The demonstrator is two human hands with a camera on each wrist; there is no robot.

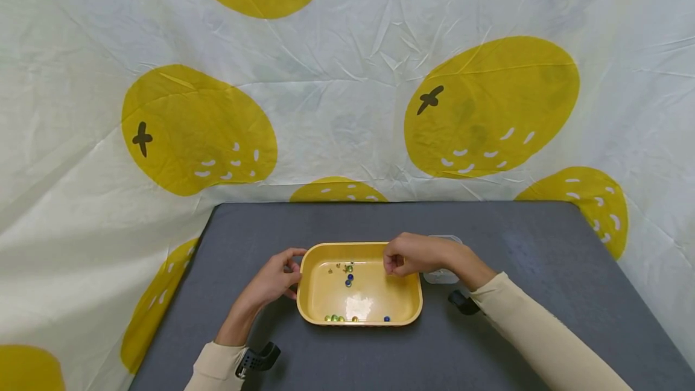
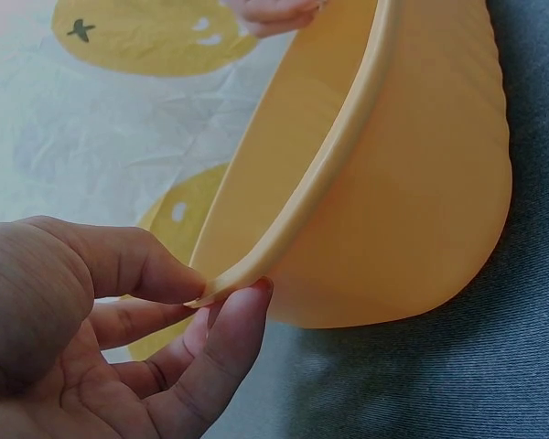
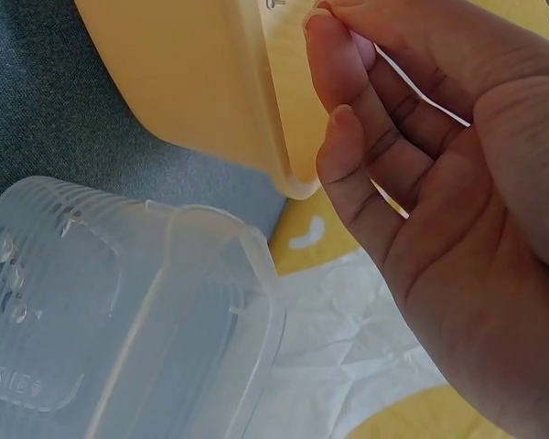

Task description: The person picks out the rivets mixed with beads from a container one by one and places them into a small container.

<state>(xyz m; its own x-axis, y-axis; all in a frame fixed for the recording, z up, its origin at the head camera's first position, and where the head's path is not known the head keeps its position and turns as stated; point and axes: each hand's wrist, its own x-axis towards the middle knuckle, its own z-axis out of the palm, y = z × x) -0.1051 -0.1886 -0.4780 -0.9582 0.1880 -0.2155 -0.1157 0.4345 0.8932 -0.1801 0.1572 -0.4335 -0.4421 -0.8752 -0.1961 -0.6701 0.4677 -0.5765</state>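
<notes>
In the left wrist view, my left hand point(image 2: 137, 320) pinches the rim of a yellow tray point(image 2: 393, 192) between thumb and fingers. The head view shows this left hand point(image 1: 277, 276) at the tray's left end. My right hand point(image 1: 412, 253) is over the tray's right side, fingers curled and thumb against the index finger. Close to its fingertips in the right wrist view shows a small silvery metal piece point(image 3: 274, 4), partly cut off by the frame. Inside the tray point(image 1: 374, 306) lie blue marbles point(image 1: 350, 277), green and amber marbles point(image 1: 334, 318), and several small gold-coloured pieces point(image 1: 330, 271).
A clear plastic container point(image 3: 156, 302) stands right beside the tray, partly behind my right forearm in the head view; several small shiny pieces point(image 3: 14, 274) are in it. The grey tabletop point(image 1: 260, 222) meets a white cloth with yellow fruit prints point(image 1: 347, 131) at the back.
</notes>
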